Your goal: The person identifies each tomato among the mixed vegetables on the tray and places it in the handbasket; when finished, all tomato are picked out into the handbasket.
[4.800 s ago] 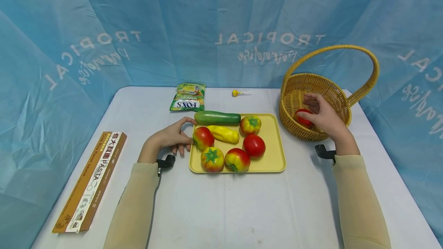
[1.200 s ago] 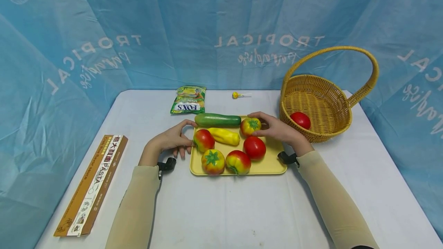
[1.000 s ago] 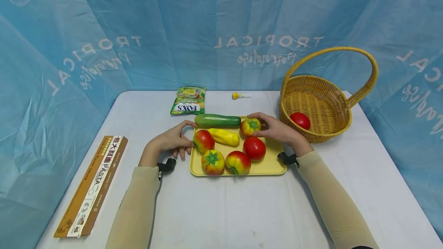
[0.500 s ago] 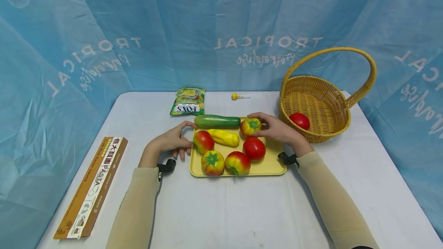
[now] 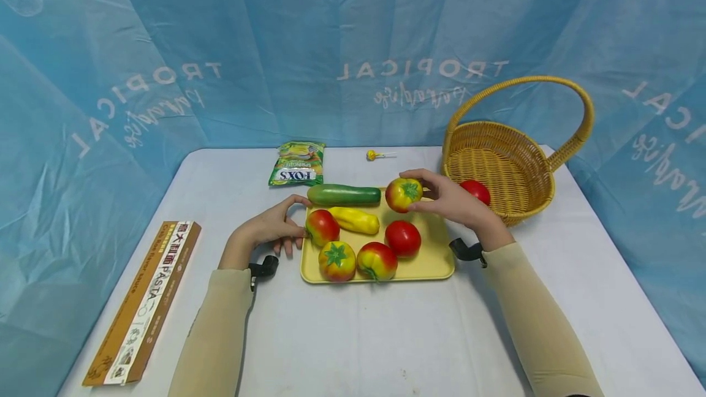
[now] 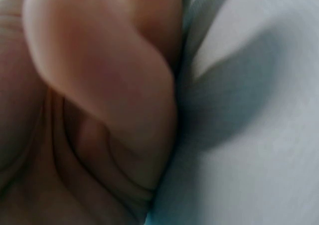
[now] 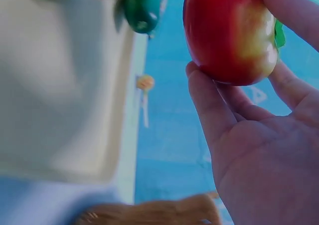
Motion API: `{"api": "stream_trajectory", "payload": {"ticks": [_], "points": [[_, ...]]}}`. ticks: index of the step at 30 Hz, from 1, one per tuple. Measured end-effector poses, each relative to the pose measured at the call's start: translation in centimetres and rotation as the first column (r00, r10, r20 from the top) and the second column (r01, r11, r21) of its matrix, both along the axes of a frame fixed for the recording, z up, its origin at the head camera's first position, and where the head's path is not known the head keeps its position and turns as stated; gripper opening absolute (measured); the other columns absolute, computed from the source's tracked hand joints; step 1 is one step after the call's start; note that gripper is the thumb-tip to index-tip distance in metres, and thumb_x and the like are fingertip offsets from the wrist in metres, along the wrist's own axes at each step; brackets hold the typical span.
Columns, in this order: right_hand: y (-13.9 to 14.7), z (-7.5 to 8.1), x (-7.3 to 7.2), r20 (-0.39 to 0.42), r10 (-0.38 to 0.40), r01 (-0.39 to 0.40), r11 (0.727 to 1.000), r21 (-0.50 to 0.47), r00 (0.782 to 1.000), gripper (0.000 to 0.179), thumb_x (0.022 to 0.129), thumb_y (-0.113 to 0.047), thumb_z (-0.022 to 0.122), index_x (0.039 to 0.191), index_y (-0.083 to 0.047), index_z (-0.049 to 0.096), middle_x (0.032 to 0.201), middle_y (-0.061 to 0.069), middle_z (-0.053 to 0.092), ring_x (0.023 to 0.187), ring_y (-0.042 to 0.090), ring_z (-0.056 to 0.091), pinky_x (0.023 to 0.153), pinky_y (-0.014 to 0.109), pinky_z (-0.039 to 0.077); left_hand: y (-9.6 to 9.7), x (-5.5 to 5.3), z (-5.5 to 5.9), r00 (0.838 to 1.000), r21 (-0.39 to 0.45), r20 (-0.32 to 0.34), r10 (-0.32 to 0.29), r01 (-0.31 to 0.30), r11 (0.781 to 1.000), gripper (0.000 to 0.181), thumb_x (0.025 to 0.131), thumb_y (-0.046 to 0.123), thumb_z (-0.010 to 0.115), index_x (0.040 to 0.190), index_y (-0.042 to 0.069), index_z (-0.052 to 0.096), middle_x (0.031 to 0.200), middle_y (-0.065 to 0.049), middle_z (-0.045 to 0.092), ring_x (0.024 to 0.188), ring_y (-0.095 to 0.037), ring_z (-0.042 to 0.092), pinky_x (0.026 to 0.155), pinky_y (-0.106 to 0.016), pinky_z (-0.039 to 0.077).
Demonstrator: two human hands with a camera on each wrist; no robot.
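My right hand (image 5: 460, 201) pinches a red-and-yellow tomato (image 5: 404, 195) with a green leafy top, raised just above the tray's back right part. In the right wrist view, thumb and fingers press the tomato (image 7: 232, 33) from opposite sides. At the left rim of the yellow tray (image 5: 436, 265), my left hand (image 5: 270, 225) holds the edge between thumb and forefinger. The left wrist view shows only its curled fingers (image 6: 114, 75) close to the tablecloth. On the tray lie a cucumber (image 5: 344, 195), a yellow pepper (image 5: 355, 220), a red tomato (image 5: 402, 239) and several red-and-yellow ones (image 5: 337, 261).
Right of the tray stands a wicker basket (image 5: 529, 195) with a tall handle and a red tomato (image 5: 475, 191) inside. Behind the tray lie a green snack bag (image 5: 298, 164) and a lollipop (image 5: 377, 155). A long pasta box (image 5: 144, 302) lies at left.
My right hand went from the basket, leaving a red tomato there, to the red-and-yellow tomato at the tray's back right. It has now lifted that tomato slightly. My left hand stays put.
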State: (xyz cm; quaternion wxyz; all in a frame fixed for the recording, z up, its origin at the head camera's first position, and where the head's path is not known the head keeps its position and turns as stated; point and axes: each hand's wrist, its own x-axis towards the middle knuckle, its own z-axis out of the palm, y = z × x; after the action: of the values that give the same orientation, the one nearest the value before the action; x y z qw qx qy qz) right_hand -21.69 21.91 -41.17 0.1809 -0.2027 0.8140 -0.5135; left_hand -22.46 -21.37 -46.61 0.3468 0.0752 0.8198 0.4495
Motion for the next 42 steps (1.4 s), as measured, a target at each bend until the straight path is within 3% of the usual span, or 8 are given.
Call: {"api": "stream_trajectory", "payload": {"ticks": [6,9,14,21,29,33,42], "points": [[1.9,1.3,0.2,-0.028,-0.045,0.044,0.999,-0.023,0.999,0.067,0.097,-0.023,0.078,0.157,-0.019,0.048,0.16,0.008,0.049,0.142,0.031,0.054,0.107,0.024,0.053,-0.1,0.1,0.0,1.0,0.008,0.005,0.001,-0.001,1.0,0.069,0.097,0.019,0.069,0.154,0.028,0.03,0.082,-0.011,0.076,0.052,-0.02,0.069,0.049,-0.025,0.053],[3.2,1.9,0.4,-0.031,-0.092,0.09,0.995,-0.044,0.995,0.067,0.098,-0.018,0.077,0.158,-0.017,0.046,0.161,0.008,0.046,0.14,0.03,0.055,0.099,0.017,0.054,-0.1,0.1,-0.1,1.0,0.012,0.009,0.001,-0.001,1.0,0.069,0.097,0.019,0.069,0.153,0.028,0.03,0.082,-0.011,0.076,0.052,-0.02,0.069,0.049,-0.025,0.054],[5.3,3.3,0.8,-0.037,-0.176,0.175,0.984,-0.042,0.984,0.066,0.099,-0.019,0.075,0.158,-0.019,0.046,0.159,0.006,0.047,0.135,0.026,0.056,0.096,0.015,0.055,-0.1,0.1,-0.2,1.0,0.018,0.011,0.001,-0.002,1.0,0.068,0.097,0.019,0.069,0.153,0.027,0.03,0.082,-0.011,0.076,0.053,-0.02,0.069,0.049,-0.025,0.055],[8.2,4.1,1.2,-0.098,-0.292,0.292,0.956,-0.011,0.951,0.065,0.1,-0.024,0.074,0.159,-0.021,0.044,0.151,0.005,0.052,0.126,0.01,0.059,0.095,0.011,0.054,-0.1,0.0,-0.2,1.0,0.017,0.009,0.005,-0.005,1.0,0.065,0.097,0.019,0.068,0.15,0.026,0.032,0.082,-0.011,0.077,0.053,-0.019,0.069,0.05,-0.025,0.055],[10.8,3.9,1.1,-0.119,-0.376,0.373,0.927,-0.049,0.919,0.064,0.102,-0.023,0.071,0.161,-0.023,0.043,0.148,-0.005,0.049,0.122,0.004,0.058,0.094,0.009,0.053,-0.1,0.0,0.1,1.0,0.011,0.012,0.004,-0.005,1.0,0.062,0.097,0.02,0.069,0.148,0.024,0.034,0.082,-0.01,0.077,0.054,-0.019,0.069,0.05,-0.026,0.056],[11.7,3.5,1.0,-0.106,-0.396,0.391,0.918,-0.062,0.912,0.067,0.103,-0.025,0.07,0.162,-0.023,0.04,0.153,-0.003,0.047,0.126,0.004,0.055,0.095,0.008,0.051,0.0,0.0,0.2,1.0,0.011,0.012,0.005,-0.005,1.0,0.062,0.096,0.02,0.069,0.148,0.024,0.034,0.082,-0.01,0.077,0.054,-0.02,0.069,0.049,-0.026,0.056],[13.8,2.0,0.6,-0.102,-0.462,0.466,0.885,0.017,0.881,0.07,0.101,-0.037,0.071,0.162,-0.028,0.039,0.151,-0.004,0.045,0.123,0.005,0.053,0.088,0.007,0.051,-0.1,0.1,0.0,1.0,0.012,0.008,0.002,-0.002,1.0,0.061,0.096,0.021,0.068,0.147,0.024,0.035,0.082,-0.01,0.077,0.054,-0.019,0.069,0.05,-0.026,0.056]]}}
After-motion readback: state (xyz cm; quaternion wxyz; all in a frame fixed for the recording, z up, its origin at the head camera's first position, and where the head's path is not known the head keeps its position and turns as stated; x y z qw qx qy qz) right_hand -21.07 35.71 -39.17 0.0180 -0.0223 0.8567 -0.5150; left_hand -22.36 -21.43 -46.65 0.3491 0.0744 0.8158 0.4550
